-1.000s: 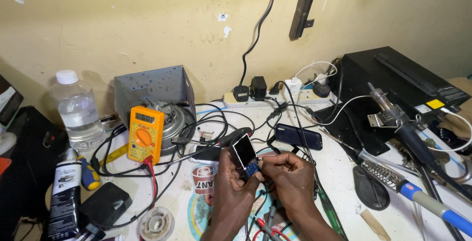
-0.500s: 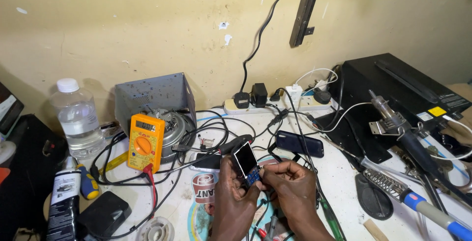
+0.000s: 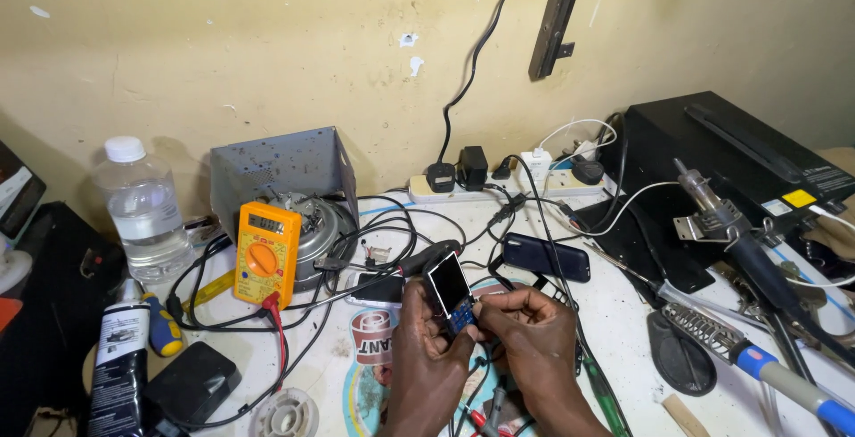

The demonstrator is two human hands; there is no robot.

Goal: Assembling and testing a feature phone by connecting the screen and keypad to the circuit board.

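A scuffed, yellowish plaster wall (image 3: pixel 267 45) backs a white worktable (image 3: pixel 623 312) buried in tangled black cables. Near the front edge, both hands meet around a small keypad phone (image 3: pixel 451 293), a slim rectangular slab with a glossy dark screen and blue keys, held tilted above the table with its screen leaning toward the left. The left hand (image 3: pixel 423 348) comes up from below, fingers curled and closed on the phone's left side and back. The right hand (image 3: pixel 525 334) wraps in from the other side, its fingertips pinched together at the phone's lower edge by the keys; I cannot tell whether something tiny sits between them. Well off to the left an orange multimeter (image 3: pixel 265 254), blocky with a round dial, leans against a grey perforated metal box (image 3: pixel 276 170). A clear plastic water bottle (image 3: pixel 142 210) stands further left. Just beyond the hands lies a dark smartphone (image 3: pixel 545 257), flat and shiny, and to the right a blue-handled soldering iron (image 3: pixel 757 366) with a coiled metal guard.
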